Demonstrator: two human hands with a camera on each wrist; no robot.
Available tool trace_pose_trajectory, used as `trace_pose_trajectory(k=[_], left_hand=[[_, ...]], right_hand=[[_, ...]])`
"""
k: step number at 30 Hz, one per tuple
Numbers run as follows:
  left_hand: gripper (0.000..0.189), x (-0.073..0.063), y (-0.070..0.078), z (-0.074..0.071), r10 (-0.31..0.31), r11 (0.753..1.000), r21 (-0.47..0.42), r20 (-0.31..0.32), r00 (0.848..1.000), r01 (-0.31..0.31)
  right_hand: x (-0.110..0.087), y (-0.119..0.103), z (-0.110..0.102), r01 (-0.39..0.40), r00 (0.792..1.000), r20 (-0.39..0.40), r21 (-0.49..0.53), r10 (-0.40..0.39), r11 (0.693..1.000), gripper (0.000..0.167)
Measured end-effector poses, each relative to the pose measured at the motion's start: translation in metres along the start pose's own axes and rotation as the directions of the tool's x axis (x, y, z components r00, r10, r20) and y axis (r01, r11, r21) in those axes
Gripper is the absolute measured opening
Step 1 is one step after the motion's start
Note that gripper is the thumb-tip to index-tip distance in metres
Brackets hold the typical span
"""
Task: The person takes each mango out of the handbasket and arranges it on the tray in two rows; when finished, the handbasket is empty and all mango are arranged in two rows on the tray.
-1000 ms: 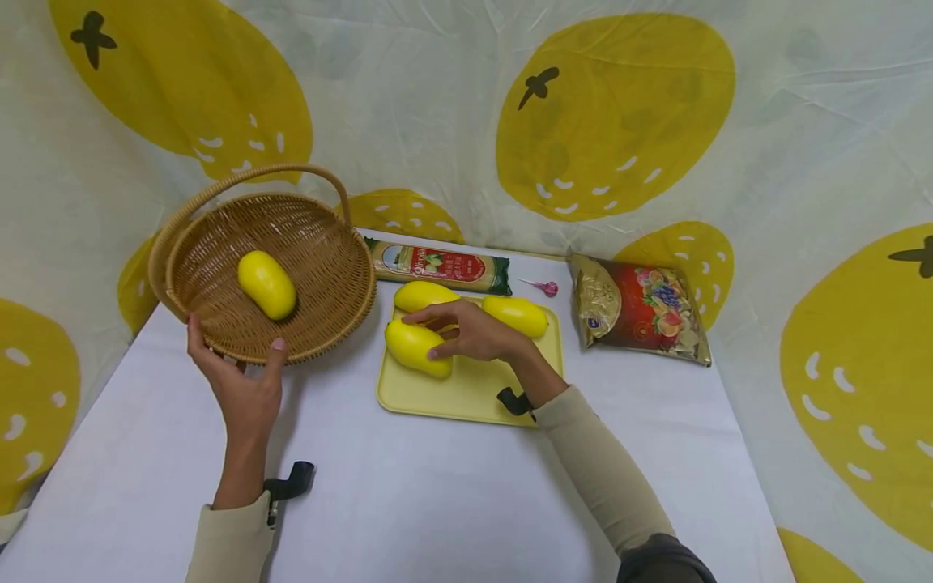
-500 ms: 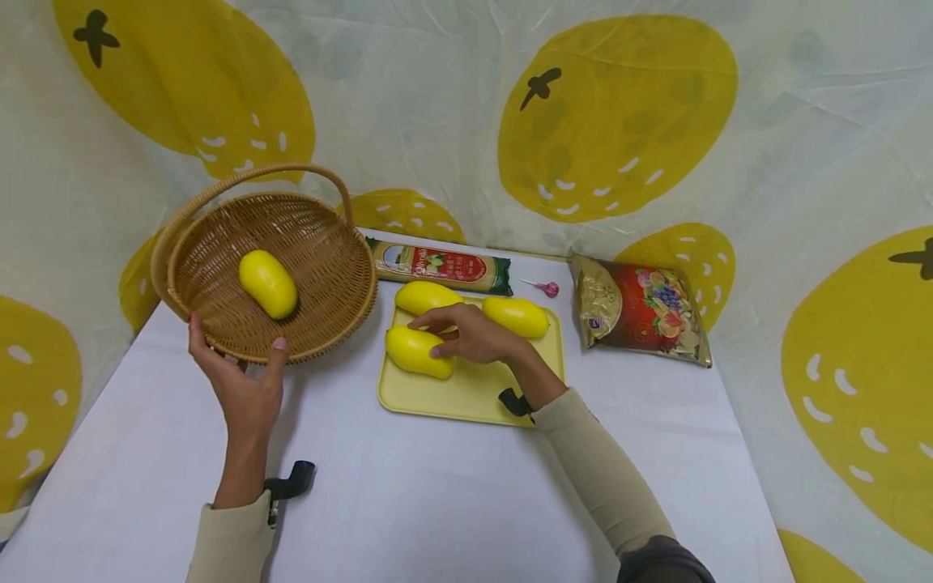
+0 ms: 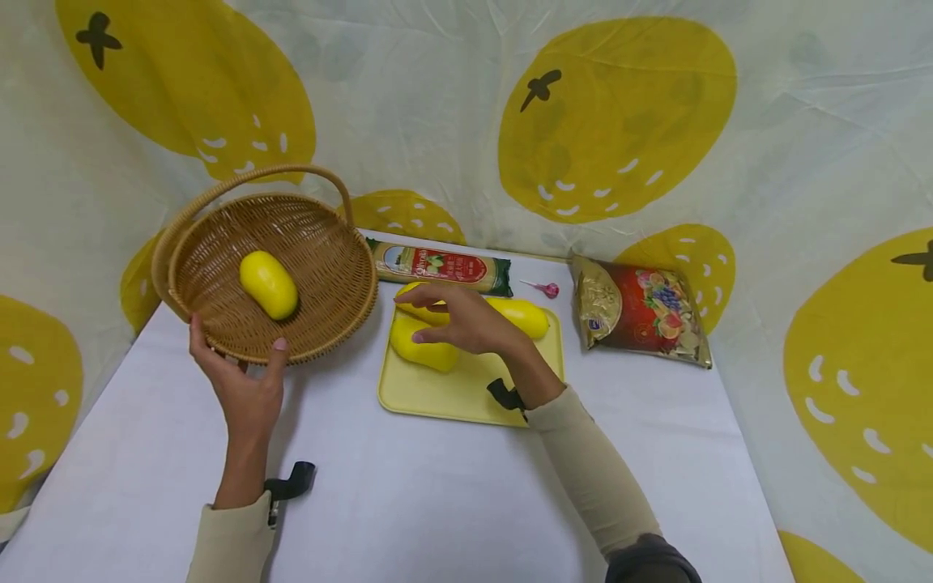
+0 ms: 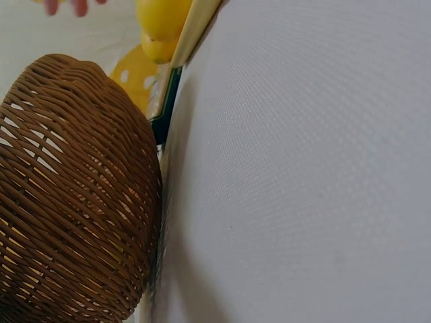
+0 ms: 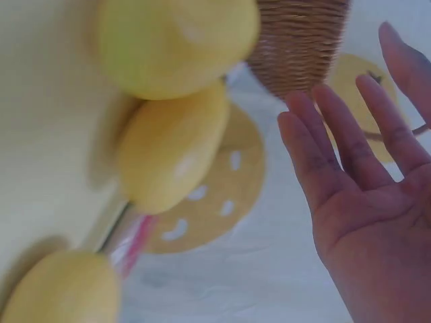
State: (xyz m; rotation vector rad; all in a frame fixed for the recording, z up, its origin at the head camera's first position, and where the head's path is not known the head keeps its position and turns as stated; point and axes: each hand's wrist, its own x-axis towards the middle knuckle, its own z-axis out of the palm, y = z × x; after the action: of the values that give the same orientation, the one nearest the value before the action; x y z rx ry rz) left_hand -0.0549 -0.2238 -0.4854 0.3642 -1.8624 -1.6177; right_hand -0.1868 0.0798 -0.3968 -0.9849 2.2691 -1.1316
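Observation:
In the head view, my left hand (image 3: 244, 393) grips the near rim of a tilted wicker basket (image 3: 328, 243), thumb on the rim and fingers partly hidden behind it. One yellow mango (image 3: 269, 285) lies inside. My right hand (image 3: 474, 320) hovers over a pale yellow tray (image 3: 415, 397), its fingers extended and holding nothing. Below it lies the front mango (image 3: 430, 355), partly covered by the hand. Two more are the back mango (image 3: 417, 311), also partly hidden, and the right mango (image 3: 530, 317). The right wrist view shows the open palm (image 5: 377, 215) apart from the mangoes.
Behind the tray lies a long pasta packet (image 3: 445, 265), with a pink lollipop (image 3: 550, 289) to its right. A gold and red snack bag (image 3: 641, 312) stands at the right. Fruit-printed cloth (image 3: 437, 105) hangs behind the white table (image 3: 408, 502).
My right hand has let go of the front mango and risen off it, fingers spreading. That mango has shifted slightly on the tray. My left hand and the basket stay almost still.

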Motion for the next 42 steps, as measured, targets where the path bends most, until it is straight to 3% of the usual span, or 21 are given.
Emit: trace_pose_trajectory(k=[10,15,23,30,34,38,42], left_hand=[[0.106,0.001,-0.003,-0.001,0.012,1.0,-0.015,0.001,1.0,-0.012],[0.107,0.001,-0.004,-0.001,0.017,1.0,-0.019,0.003,1.0,-0.017],[0.107,0.001,-0.005,-0.001,0.018,1.0,-0.015,0.004,1.0,-0.018],[0.106,0.0,-0.002,0.0,0.012,1.0,-0.008,0.002,1.0,-0.012],[0.103,-0.003,0.012,0.004,0.009,1.0,-0.005,0.002,1.0,-0.009],[0.102,-0.004,0.016,0.005,0.013,1.0,-0.016,-0.003,1.0,-0.013],[0.101,-0.005,0.02,0.006,0.014,1.0,-0.025,-0.01,1.0,-0.014]], right_hand=[[0.032,-0.044,0.018,0.172,0.98,-0.112,0.06,-0.165,0.983,0.063],[0.057,-0.057,0.036,0.204,0.97,-0.141,0.046,-0.196,0.978,0.069],[0.1,-0.068,0.065,0.158,0.968,-0.196,-0.016,-0.158,0.987,0.071],[0.133,-0.075,0.083,0.029,0.975,-0.215,-0.109,-0.052,0.994,0.076],[0.152,-0.079,0.091,-0.032,0.978,-0.208,-0.22,-0.015,0.975,0.075],[0.172,-0.079,0.101,-0.057,0.983,-0.186,-0.328,-0.006,0.943,0.076],[0.185,-0.078,0.111,-0.081,0.988,-0.15,-0.336,0.032,0.938,0.077]])
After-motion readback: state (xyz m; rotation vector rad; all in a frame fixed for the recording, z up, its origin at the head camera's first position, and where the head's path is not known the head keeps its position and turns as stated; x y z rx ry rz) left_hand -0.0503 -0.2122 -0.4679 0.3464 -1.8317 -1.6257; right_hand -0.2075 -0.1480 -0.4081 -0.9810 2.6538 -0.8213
